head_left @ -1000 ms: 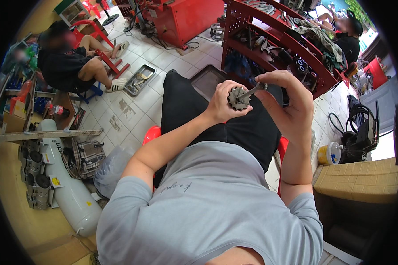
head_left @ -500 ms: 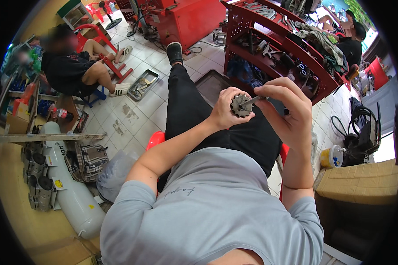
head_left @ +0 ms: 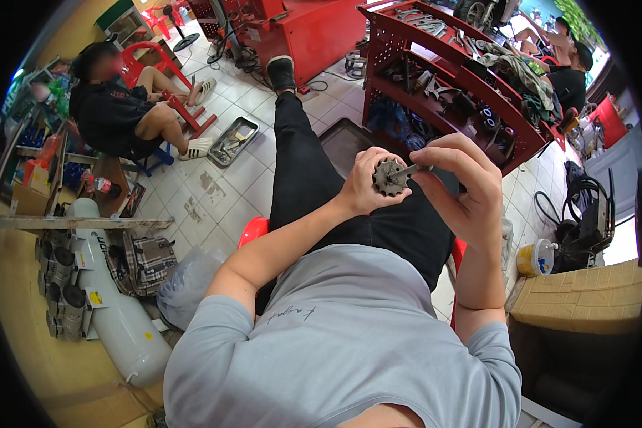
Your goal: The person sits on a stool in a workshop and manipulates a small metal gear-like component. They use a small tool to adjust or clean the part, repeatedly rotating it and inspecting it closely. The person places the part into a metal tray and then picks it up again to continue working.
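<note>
My left hand [head_left: 359, 182] is closed around a round grey metal part [head_left: 390, 177] with a toothed rim, like a small sprocket or gear, held up over my lap. Its toothed face points up towards me. In my right hand [head_left: 469, 185], thumb and index finger pinch a short, slim metal tool [head_left: 406, 173]. The tool's end touches or reaches into the middle of the toothed part; I cannot tell which. My fingers cover the tool's other end and the lower side of the part.
Beyond my knees stand a red tool cart [head_left: 446, 107] and a red cabinet [head_left: 314, 36]. Metal trays [head_left: 234, 141] lie on the floor. A person [head_left: 118, 107] sits at the left; others sit far right. A white tank [head_left: 125, 307], bucket [head_left: 535, 257] and cardboard box [head_left: 581, 296] flank me.
Both hands keep nearly the same hold and place. The slim tool lies slightly flatter across the toothed face. The view has shifted a little.
</note>
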